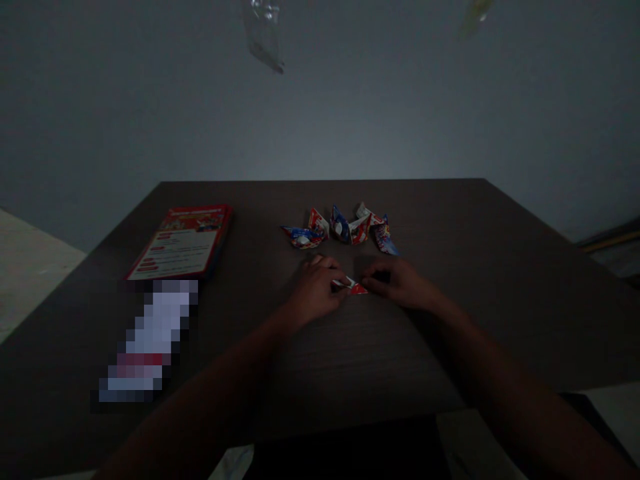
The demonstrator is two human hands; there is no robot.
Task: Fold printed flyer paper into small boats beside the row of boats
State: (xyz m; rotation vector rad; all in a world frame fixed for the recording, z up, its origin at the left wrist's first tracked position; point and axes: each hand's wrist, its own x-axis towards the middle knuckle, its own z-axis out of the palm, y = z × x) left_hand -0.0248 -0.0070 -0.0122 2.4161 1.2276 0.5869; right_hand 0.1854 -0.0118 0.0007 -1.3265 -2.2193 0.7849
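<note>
Both hands rest on a dark wooden table (500, 280) in dim light. My left hand (316, 288) and my right hand (397, 281) pinch the two ends of a small folded red-and-white paper piece (353, 287) that lies flat between them. The fingers of both hands are curled onto it. Just beyond the hands, several folded paper shapes (345, 230) in red, white and blue stand in a loose row.
A red booklet (183, 243) lies at the left of the table. A pixelated white object (150, 340) lies nearer the front left edge. A grey wall rises behind the table, with a clear plastic scrap (264, 33) hanging near the top.
</note>
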